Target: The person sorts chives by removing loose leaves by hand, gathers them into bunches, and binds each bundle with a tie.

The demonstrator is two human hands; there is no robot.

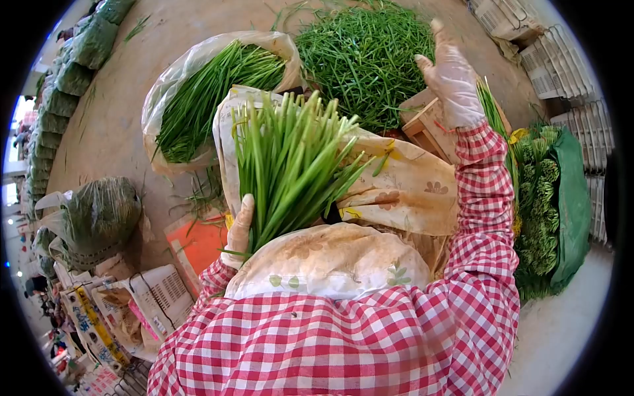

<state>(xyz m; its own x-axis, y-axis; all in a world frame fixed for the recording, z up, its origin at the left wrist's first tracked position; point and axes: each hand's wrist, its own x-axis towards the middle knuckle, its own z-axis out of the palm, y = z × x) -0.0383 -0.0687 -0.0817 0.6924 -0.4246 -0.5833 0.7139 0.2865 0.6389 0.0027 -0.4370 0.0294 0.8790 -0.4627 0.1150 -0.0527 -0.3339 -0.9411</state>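
Note:
My left hand, in a pale glove, is closed around a thick bunch of green stalks that look like garlic chives. The bunch stands up in front of my apron, its cut ends pointing away from me and fanning out. My arm and the leaves hide part of that hand's grip. My right hand, in a thin whitish glove, is stretched out at the upper right with thumb and fingers apart. It holds nothing and is near the edge of a loose heap of green leaves.
A clear plastic bag of long green stalks lies at the upper left. Beside my right forearm are a wooden box and tied bundles against green cloth. A dark stuffed bag and an orange sheet are at left.

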